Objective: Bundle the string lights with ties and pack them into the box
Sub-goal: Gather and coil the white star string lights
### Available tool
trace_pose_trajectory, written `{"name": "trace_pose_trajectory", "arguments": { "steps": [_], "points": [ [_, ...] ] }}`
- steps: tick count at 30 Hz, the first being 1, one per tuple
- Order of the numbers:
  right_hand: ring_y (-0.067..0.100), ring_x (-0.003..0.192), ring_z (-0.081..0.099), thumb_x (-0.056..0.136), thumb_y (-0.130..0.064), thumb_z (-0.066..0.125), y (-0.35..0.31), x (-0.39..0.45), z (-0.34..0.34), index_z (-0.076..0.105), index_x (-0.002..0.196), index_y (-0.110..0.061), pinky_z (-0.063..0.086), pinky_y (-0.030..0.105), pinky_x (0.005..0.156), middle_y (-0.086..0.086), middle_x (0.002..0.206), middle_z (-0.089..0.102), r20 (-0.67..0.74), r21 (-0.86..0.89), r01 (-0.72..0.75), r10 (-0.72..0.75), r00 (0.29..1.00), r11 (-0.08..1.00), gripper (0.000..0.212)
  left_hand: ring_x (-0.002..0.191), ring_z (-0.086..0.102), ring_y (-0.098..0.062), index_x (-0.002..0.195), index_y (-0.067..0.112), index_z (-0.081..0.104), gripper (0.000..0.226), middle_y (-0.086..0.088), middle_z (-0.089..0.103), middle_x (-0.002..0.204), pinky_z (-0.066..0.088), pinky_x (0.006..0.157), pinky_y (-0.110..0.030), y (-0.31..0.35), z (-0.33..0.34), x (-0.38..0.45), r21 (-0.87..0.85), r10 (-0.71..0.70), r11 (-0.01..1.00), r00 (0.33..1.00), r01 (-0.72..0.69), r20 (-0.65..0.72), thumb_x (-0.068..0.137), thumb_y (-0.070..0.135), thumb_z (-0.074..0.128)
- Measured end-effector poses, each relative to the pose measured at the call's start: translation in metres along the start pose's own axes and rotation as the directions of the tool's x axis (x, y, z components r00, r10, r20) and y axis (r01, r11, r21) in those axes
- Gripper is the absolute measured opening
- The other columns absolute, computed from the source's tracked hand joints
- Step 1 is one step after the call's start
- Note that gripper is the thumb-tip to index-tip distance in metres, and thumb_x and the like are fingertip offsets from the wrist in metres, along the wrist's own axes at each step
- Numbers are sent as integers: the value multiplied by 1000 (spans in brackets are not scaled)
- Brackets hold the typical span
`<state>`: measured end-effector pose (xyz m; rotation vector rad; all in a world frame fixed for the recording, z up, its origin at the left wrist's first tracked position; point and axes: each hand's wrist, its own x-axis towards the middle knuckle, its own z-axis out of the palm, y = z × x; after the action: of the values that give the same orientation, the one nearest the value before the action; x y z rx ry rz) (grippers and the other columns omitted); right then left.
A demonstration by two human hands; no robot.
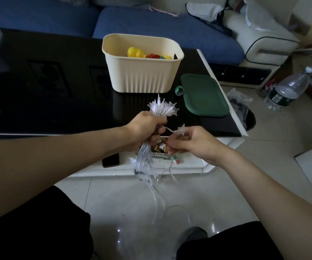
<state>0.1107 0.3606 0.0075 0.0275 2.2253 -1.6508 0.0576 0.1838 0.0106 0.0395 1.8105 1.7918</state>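
Observation:
My left hand (145, 126) grips a folded bunch of clear string lights (162, 107) with star-shaped bulbs; stars fan out above the fist and more wire and stars hang below it toward the floor. My right hand (191, 142) pinches one loose star and its wire just right of the bunch. Behind, on the black table, stands the cream ribbed box (142, 76), open, with yellow and red toys inside. Its green lid (204, 95) lies flat to the right of it. No tie is visible.
The black glass table (48, 91) has a white lower shelf carrying a phone (110, 160) and a glass dish. A blue sofa runs along the back. A water bottle (288, 89) and a plastic bag lie on the tiled floor at right.

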Motion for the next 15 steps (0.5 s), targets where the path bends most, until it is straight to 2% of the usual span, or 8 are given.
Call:
{"name": "trace_pose_trajectory", "arguments": {
  "steps": [3,6,9,12,15],
  "points": [
    [20,70,74,95,-8,65,-4,-1,-2,69,96,2,57,24,64,14,81,75,-60,90,10,-5,998,996,11,43,33,-16,79,12,48,20,-4,45,58,28,48,-26,-1,-2,1,26,2,1000,1000,-2,-6,99,13,49],
    [23,71,74,94,-13,66,-7,0,-1,73,94,-7,59,34,72,12,80,76,-141,79,75,-63,988,994,9,44,38,-16,81,10,52,21,-3,46,58,31,48,-27,-4,-1,2,66,3,998,1000,-5,31,100,16,47],
    [17,65,72,93,-14,69,-9,0,3,75,92,-11,59,31,65,4,77,75,-223,83,126,-105,969,989,7,47,38,-17,97,5,57,24,-2,45,59,30,52,-30,-6,2,1,56,-16,998,992,9,128,103,23,41],
    [16,60,71,87,-13,76,-12,1,8,74,93,-7,58,28,57,10,80,77,-307,103,133,-96,947,986,9,47,38,-17,116,-2,61,41,-2,44,58,31,52,-31,-8,5,0,42,-32,999,978,24,206,104,27,36],
    [18,56,70,82,-13,81,-12,2,12,70,87,-5,58,31,55,16,78,75,-394,104,118,-68,917,988,15,46,38,-15,114,-1,61,41,-1,44,59,30,53,-31,-9,8,-2,48,-26,999,972,15,233,105,27,34]
  ]
}}
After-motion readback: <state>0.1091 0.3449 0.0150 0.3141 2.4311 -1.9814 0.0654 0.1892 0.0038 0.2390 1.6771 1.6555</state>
